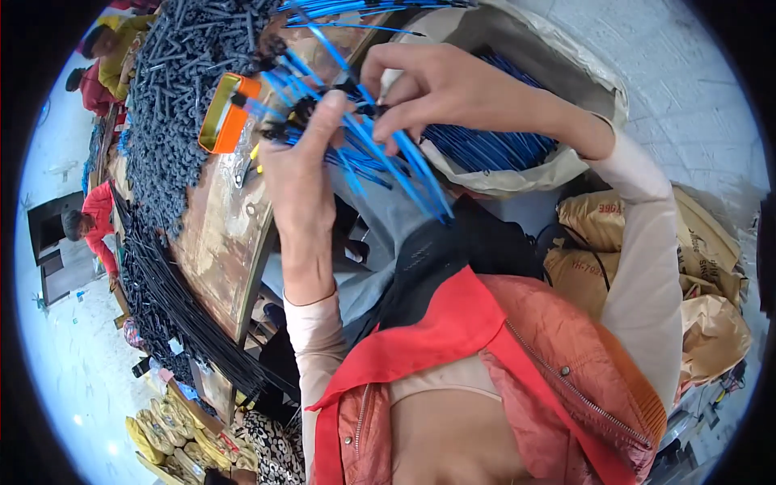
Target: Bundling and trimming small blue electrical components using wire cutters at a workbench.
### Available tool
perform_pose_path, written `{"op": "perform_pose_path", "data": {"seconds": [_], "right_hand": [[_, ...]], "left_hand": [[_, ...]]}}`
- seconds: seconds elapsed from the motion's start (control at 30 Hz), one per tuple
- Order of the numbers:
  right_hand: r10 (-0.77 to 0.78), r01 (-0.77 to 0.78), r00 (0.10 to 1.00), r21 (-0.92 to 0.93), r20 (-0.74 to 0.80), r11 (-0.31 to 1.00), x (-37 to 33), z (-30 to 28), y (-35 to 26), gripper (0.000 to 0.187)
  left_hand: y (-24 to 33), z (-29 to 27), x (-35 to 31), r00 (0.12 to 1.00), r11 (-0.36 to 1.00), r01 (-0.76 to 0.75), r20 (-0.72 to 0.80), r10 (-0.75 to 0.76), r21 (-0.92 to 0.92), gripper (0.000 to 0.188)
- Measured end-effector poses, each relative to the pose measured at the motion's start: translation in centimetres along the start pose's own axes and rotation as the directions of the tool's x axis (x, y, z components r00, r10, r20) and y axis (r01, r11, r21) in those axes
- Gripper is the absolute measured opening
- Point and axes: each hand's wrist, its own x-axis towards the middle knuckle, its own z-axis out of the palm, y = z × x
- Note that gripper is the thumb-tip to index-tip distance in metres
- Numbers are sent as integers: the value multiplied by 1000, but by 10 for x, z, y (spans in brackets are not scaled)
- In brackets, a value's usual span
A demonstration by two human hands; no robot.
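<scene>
My left hand [301, 158] is closed around a bunch of thin blue cables [380, 158] with small black end pieces; the strands fan out above and below the fist. My right hand [428, 85] reaches in from the right, and its fingertips pinch the blue strands next to my left thumb. Both hands are held above the edge of a worn wooden table [222, 234]. Behind my right hand, a big open sack [517, 174] holds many more blue cables [485, 145].
A heap of dark grey cable pieces [174, 89] covers the table's far side, with an orange tin [222, 113] beside it. Long black cables [174, 307] hang off the table's left end. Brown sacks [703, 267] lie at right. People in red and yellow sit at far left.
</scene>
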Motion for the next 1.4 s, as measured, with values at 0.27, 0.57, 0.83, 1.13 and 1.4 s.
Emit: {"op": "perform_pose_path", "data": {"seconds": [0.27,0.57,0.83,1.13,1.4], "right_hand": [[435,-450,890,-113,-135,886,-11,-42,213,36],[512,-524,799,-783,-316,335,-61,-41,365,24],[197,-483,807,-431,-556,762,-118,-77,202,18],[-214,-342,699,-582,-682,738,-101,-106,29,22],[-15,-261,923,-654,-384,710,-88,-106,23,30]], "left_hand": [[40,-41,-49,993,986,117,-1,-118,-116,29],[60,-32,-60,959,953,285,-24,-284,105,31],[8,-60,-8,984,984,173,50,-171,-46,20],[3,-43,1,988,985,154,12,-154,-82,23],[7,-45,-8,989,989,139,53,-137,-51,24]]}}
